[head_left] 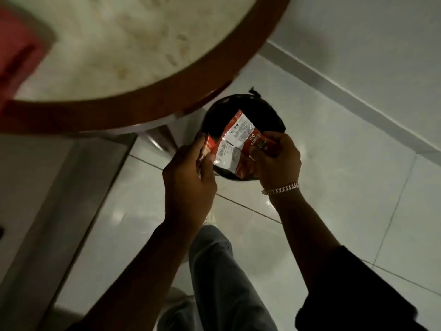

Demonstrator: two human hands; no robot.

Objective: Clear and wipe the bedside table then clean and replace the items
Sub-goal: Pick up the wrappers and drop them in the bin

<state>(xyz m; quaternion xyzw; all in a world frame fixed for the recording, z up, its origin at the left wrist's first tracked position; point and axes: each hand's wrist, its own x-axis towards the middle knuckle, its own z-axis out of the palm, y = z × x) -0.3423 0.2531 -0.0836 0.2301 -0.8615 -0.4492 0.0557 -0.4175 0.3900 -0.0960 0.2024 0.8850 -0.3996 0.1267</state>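
A crumpled red and silver snack packet (235,144) hangs between my two hands, right above a round bin lined with a black bag (269,113) on the floor. My left hand (191,180) pinches the packet's left edge. My right hand (276,158), with a chain bracelet on the wrist, grips its right side. The round bedside table (124,51) with a pale stained top and reddish-brown rim fills the upper left, above and left of the bin.
A blurred red object (16,53) lies on the table's left part. Pale glossy floor tiles (334,163) spread to the right, up to a white wall and skirting (358,96). My leg in grey trousers (214,271) stands below. A grey surface (35,187) runs along the left.
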